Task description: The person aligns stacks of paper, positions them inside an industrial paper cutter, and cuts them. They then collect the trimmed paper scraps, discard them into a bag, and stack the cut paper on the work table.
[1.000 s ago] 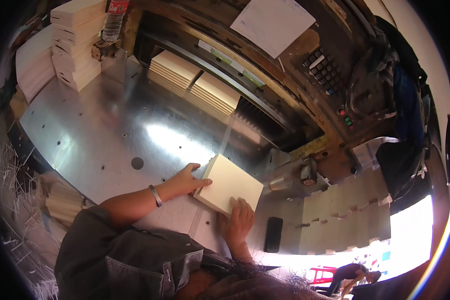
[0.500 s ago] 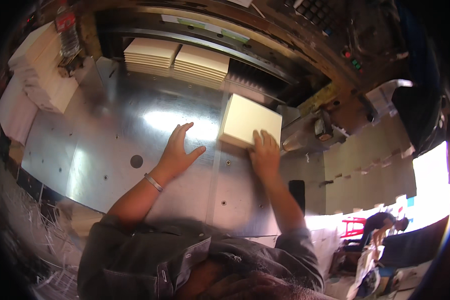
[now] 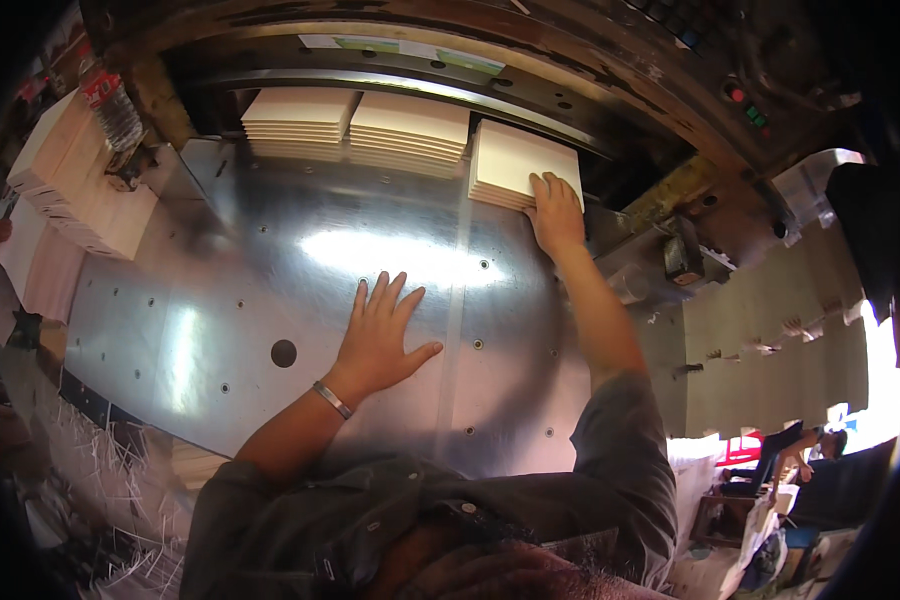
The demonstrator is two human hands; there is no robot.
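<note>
My right hand (image 3: 558, 215) is at the front right corner of a stack of cream paper blocks (image 3: 518, 160), fingers bent over the top and thumb against the front edge. This stack stands at the back right of the metal table (image 3: 370, 320), up against the dark slot of the machine. Two similar stacks, a middle paper stack (image 3: 410, 125) and a left paper stack (image 3: 298, 113), stand beside it in a row. Lying over the bare metal, my left hand (image 3: 378, 340) is open with fingers spread and holds nothing.
Tall piles of paper (image 3: 70, 180) stand at the left edge, near a plastic bottle (image 3: 113, 105). A machine beam (image 3: 390, 80) crosses the back. On the right are a dark block (image 3: 682, 252) and cardboard (image 3: 780, 350). Another person (image 3: 795, 455) bends over at the far lower right.
The right stack has moved back into line with the other two, my right hand going along with it. My left hand stays open over the metal. The whole view has shifted slightly.
</note>
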